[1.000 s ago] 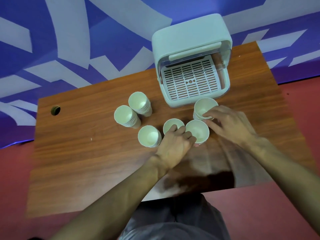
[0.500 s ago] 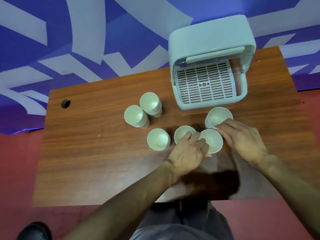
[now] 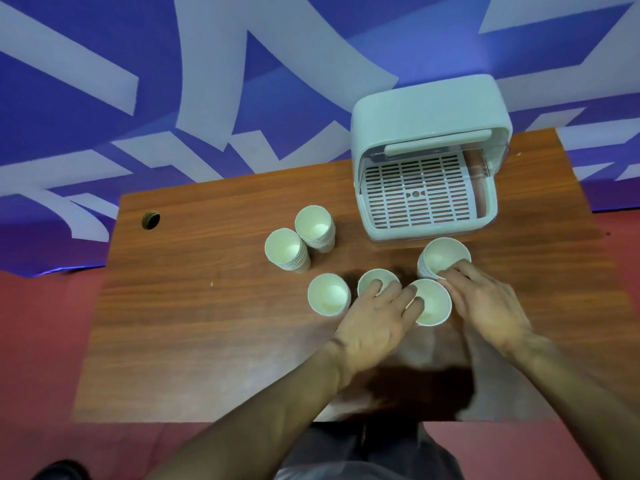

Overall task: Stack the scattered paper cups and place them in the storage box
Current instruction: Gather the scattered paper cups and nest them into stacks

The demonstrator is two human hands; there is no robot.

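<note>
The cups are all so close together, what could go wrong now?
1. The left hand lies over two cups at once, so lifting one may tip its neighbour, the lone cup.
2. The right hand touches only the rim of the cup stack, which could topple or slide.
3. The two tall stacks lean close together; a bump might knock both.

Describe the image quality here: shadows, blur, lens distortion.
Head view: wide-angle lens bows the table edges and the wall pattern; a dark shadow pools on the wood near the table's front edge below the left hand and right hand; the right hand's fingers look slightly motion-smeared; the cups and storage box read fairly sharp, evenly lit, without harsh glare.
</note>
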